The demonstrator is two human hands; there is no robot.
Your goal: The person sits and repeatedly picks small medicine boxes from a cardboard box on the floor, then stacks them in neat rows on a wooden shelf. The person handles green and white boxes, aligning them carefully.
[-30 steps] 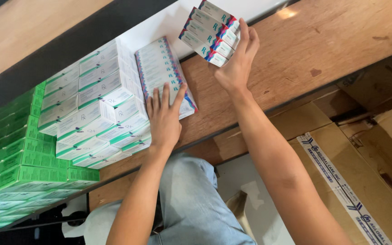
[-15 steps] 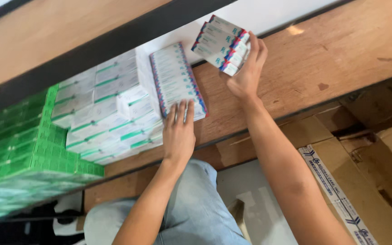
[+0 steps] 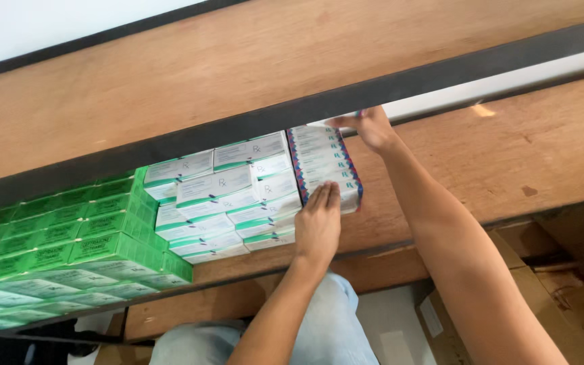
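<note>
We rest our left hand [image 3: 319, 223] flat, fingers straight and together, against the front face of a stack of white boxes with a red and blue patterned edge [image 3: 326, 165]; it presses on them without closing around anything. Our right hand [image 3: 372, 126] reaches up to the top of that same stack, right under the dark edge of the upper shelf board [image 3: 258, 74], and its fingers are partly hidden there, so we cannot tell whether it grips anything. The stack stands on the lower wooden shelf [image 3: 508, 155], at the right end of the row of goods, with bare wood to its right. Touching it on the left sit the white and green boxes [image 3: 228, 192], piled several high, and further left the bright green boxes [image 3: 69, 230] fill the shelf to the frame's edge. Below the shelf we see our jeans-clad knees [image 3: 319, 331], and to the right some brown cardboard cartons [image 3: 562, 270] on the floor.
</note>
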